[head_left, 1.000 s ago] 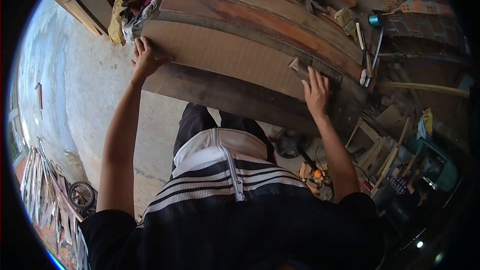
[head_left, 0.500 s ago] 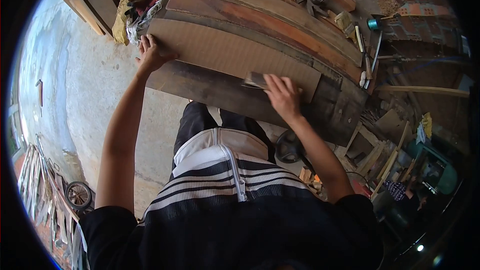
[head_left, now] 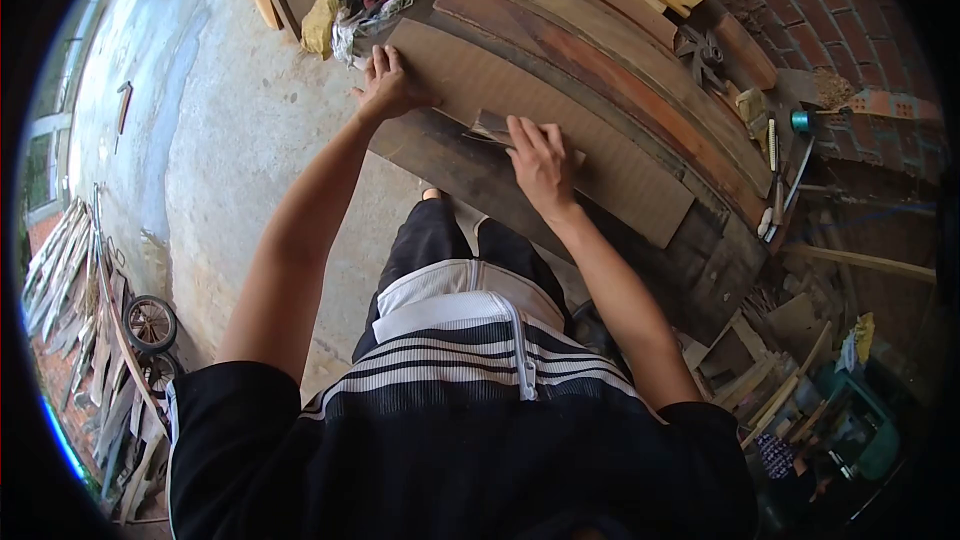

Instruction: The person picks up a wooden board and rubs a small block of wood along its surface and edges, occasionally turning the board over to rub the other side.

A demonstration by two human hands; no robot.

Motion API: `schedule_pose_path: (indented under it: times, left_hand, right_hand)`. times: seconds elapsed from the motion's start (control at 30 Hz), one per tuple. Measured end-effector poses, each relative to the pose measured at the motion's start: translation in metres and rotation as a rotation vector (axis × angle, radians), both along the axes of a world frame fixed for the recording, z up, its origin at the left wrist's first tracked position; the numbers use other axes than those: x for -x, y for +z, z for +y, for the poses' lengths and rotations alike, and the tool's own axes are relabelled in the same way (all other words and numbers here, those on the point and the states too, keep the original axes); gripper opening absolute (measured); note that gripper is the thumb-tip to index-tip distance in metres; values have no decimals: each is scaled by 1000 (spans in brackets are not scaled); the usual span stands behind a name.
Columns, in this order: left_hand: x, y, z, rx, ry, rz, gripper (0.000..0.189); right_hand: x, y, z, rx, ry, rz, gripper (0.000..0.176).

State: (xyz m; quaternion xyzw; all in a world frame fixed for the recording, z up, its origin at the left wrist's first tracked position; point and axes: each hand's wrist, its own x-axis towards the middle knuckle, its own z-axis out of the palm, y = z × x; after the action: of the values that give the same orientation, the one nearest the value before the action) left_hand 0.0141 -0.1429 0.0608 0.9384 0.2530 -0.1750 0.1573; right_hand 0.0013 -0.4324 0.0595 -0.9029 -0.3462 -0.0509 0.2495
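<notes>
A long light-brown ribbed board [head_left: 620, 175] lies across a dark wooden bench [head_left: 440, 152]. My left hand [head_left: 388, 88] rests on the board's far left end, fingers spread, with the thumb along its near edge. My right hand [head_left: 543, 162] has its fingers wrapped over a small flat brown block [head_left: 490, 127], which is on the board's near edge. The hand hides most of the block, and its material cannot be made out.
Long planks [head_left: 600, 70] lie behind the board. A teal spool [head_left: 800, 120] sits at the right, by a brick wall [head_left: 800, 0]. Scrap wood [head_left: 765, 370] is at lower right, near another person's patterned sleeve [head_left: 775, 455]. A wheel [head_left: 150, 324] stands at the left.
The camera view has turned, shifting the scene. My right hand and the block have moved left along the board, closer to my left hand, which stays at the board's left end.
</notes>
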Motion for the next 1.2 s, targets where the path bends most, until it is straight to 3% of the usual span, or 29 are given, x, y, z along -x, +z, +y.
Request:
schedule_pose_path:
  times: [0.1, 0.13, 0.23, 0.27, 0.33, 0.43, 0.53, 0.63, 0.77, 0.87, 0.97, 1.07, 1.13, 1.2]
  left_hand:
    - [1, -11, 22, 127, -26, -42, 124]
    - [1, -44, 48, 193, -67, -182, 112]
    - [15, -60, 81, 372, 32, -320, 99]
    - [17, -62, 80, 547, 67, -386, 86]
    - [21, -62, 77, 583, 102, -413, 82]
    - [23, -56, 72, 632, 110, -446, 71]
    - [26, -45, 64, 891, 310, -415, 57]
    - [25, -57, 70, 1052, 374, -487, 51]
    - [25, -54, 73, 1226, 418, -463, 52]
    - [28, -43, 76, 1173, 416, -509, 53]
    - [20, -53, 66, 1250, 481, -550, 53]
    - [27, -40, 45, 816, 298, -583, 60]
    - [30, -46, 44, 853, 298, -589, 59]
    - [28, -51, 47, 872, 282, -603, 59]
  right_hand:
    - [-8, 10, 17, 64, 72, -37, 53]
    - [-3, 17, -3, 80, 76, -19, 54]
    - [16, 27, -89, 195, -3, 10, 55]
    - [22, 28, -124, 218, -42, 39, 56]
    - [30, 30, -182, 277, -135, 66, 53]
    - [32, 30, -189, 333, -247, 81, 51]
    - [13, 26, -100, 225, -66, 83, 54]
    - [-11, 10, 24, 204, 32, 5, 60]
    - [-31, 1, 168, 140, 64, -114, 53]
    - [-41, -2, 193, 118, 110, -165, 47]
    - [-43, 13, 152, 127, 111, -73, 50]
    - [-37, 21, 55, 213, -4, -6, 57]
    - [-31, 23, -23, 290, -64, -22, 56]
    - [-35, 23, -56, 297, -90, -39, 56]
